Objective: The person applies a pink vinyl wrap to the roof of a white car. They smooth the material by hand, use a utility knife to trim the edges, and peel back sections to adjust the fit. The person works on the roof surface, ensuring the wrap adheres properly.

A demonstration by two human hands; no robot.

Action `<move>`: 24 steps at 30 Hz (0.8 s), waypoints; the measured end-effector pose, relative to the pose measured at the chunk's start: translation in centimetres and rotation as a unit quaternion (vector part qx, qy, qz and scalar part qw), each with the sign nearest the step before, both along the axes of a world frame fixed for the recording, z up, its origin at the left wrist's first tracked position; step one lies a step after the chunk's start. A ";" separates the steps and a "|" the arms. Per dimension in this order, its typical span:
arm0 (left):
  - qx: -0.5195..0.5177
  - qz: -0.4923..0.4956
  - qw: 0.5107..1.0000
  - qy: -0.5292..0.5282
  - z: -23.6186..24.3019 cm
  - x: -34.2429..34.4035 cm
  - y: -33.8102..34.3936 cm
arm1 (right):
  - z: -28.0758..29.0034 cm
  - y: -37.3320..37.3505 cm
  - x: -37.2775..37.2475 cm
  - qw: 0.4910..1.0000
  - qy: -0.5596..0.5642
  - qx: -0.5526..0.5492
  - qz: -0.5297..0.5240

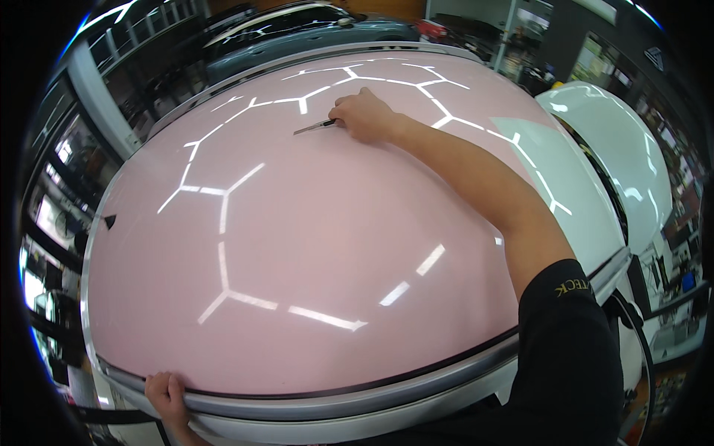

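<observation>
Fingers of our right hand (362, 117) were closed around the dark handle of a knife (316, 126), its slim blade pointing left and low over the pink film (320, 223). Whether the tip touched the surface, we could not tell. Our left hand (166, 396) rested, curled, on the silver rail (335, 407) along the near edge, well apart from the knife; how firmly it gripped there, we could not tell.

Our right arm reached across the roof (580, 197) from the lower right, bare below a black sleeve (569, 327) with gold lettering. Beneath it, the film covered most of the roof, leaving a pale section bare on the right, past a straight edge. Ceiling lights drew white, branching reflections over the pink. At the left edge sat a small black piece (111, 221), and a second rail (297, 56) curved along the far side.

Farther out, a pale panel (617, 149) stood raised on the right, with a dark cable (647, 364) hanging lower down. Beyond the far rail we had a blue-grey car (312, 37), and to the left, a grey pillar (104, 100).
</observation>
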State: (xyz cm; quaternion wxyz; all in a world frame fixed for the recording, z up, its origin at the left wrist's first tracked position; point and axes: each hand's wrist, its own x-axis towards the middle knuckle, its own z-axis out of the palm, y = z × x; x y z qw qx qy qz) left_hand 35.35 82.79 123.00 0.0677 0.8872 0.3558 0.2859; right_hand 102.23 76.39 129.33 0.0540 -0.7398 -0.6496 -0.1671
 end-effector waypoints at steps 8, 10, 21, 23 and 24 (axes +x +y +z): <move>-0.057 0.020 0.998 0.000 -1.4 -2.6 2.3 | 0.5 -11.9 7.8 0.998 0.020 0.008 -0.065; -0.035 0.034 0.999 -0.002 -1.8 -3.6 2.8 | 1.0 -14.0 9.7 0.997 -0.001 -0.012 -0.082; -0.079 0.022 0.997 0.017 1.0 -1.6 1.2 | 1.4 -25.8 18.5 0.987 -0.037 -0.027 -0.155; -0.017 0.010 0.999 0.026 -0.1 -2.6 2.2 | 1.2 -27.4 20.0 0.985 -0.049 -0.012 -0.164; -0.065 0.025 0.998 0.003 -0.2 -2.4 2.1 | 1.1 -28.2 20.8 0.985 -0.059 -0.010 -0.163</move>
